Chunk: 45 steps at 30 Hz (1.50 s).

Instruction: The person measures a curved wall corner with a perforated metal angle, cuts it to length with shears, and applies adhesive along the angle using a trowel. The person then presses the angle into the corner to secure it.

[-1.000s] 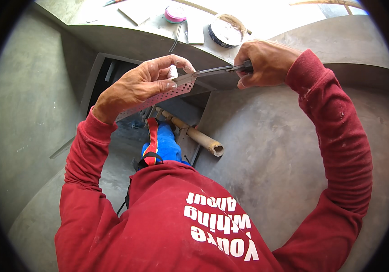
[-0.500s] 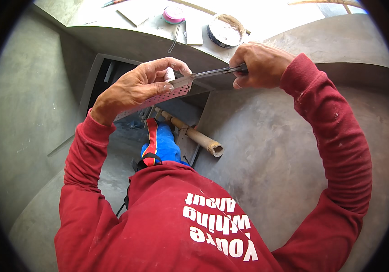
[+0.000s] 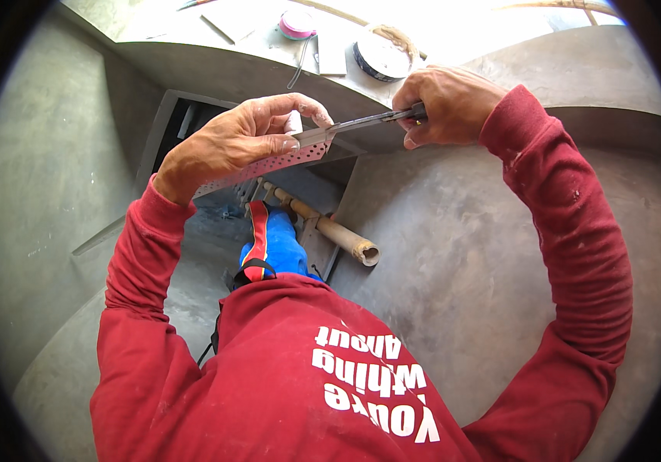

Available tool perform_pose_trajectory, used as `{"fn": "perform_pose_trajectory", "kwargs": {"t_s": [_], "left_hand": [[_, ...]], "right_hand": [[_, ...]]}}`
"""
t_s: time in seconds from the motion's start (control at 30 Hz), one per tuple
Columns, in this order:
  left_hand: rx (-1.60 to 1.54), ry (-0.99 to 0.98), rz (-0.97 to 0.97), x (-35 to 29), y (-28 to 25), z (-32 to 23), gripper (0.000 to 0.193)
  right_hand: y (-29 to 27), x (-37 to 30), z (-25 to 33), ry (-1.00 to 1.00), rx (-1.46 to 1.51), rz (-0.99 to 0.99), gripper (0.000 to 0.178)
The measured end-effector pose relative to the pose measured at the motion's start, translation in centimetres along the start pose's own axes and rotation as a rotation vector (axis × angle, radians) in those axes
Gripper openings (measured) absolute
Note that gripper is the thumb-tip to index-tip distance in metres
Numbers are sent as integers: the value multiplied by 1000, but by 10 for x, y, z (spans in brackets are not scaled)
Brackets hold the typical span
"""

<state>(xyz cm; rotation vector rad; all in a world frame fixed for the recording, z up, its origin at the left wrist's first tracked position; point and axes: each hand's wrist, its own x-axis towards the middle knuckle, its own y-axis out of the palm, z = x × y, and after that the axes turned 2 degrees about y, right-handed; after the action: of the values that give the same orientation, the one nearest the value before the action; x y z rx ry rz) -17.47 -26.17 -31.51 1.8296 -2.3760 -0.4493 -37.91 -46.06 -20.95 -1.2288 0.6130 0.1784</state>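
My left hand (image 3: 230, 146) pinches a perforated corner bead (image 3: 278, 162) near its right-hand end, thumb along the near side and fingers curled over the top. The white, pinkish strip slants down to the left, partly behind my wrist. My right hand (image 3: 454, 106) is closed round the dark handle of a slim metal-bladed tool (image 3: 365, 121). Its blade points left, and its tip meets the bead's end, just beyond my left fingertips. Whether it has one blade or two is hard to tell. White dust marks my left fingers.
On the ledge ahead lie a black-sided round tub (image 3: 380, 58) with pale contents, a pink round case (image 3: 296, 25) with a cord, and flat light pieces (image 3: 331, 58). Below stands a frame with a bamboo pole (image 3: 338, 231). Grey plastered walls (image 3: 461, 254) surround me.
Both hands have shifted slightly to the right, carrying the bead and tool along. The blade tip stays at the bead's end.
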Motion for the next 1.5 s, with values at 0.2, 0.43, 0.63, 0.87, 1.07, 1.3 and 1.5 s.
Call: {"fn": "perform_pose_trajectory", "kwargs": {"t_s": [0.2, 0.43, 0.63, 0.87, 1.07, 1.3, 1.5], "left_hand": [[9, 28, -10, 1, -2, -4, 33], [25, 18, -36, 1, -4, -6, 34], [48, -10, -12, 2, -10, -5, 36], [30, -23, -33, 2, -9, -6, 35], [48, -17, -51, -2, -11, -10, 35], [7, 8, -23, 1, -15, -9, 36], [64, 10, -43, 3, -14, -11, 33]], "right_hand": [[-2, 4, -4, 24, 35, 61, 26], [-2, 5, -2, 46, 67, 49, 27], [-2, 5, -3, 99, 33, 45, 28], [10, 2, -1, 40, 23, -123, 29], [8, 5, -6, 20, 28, -100, 27], [4, 4, -8, -73, 66, -124, 25], [6, 6, -13, -33, 72, -105, 24]]}}
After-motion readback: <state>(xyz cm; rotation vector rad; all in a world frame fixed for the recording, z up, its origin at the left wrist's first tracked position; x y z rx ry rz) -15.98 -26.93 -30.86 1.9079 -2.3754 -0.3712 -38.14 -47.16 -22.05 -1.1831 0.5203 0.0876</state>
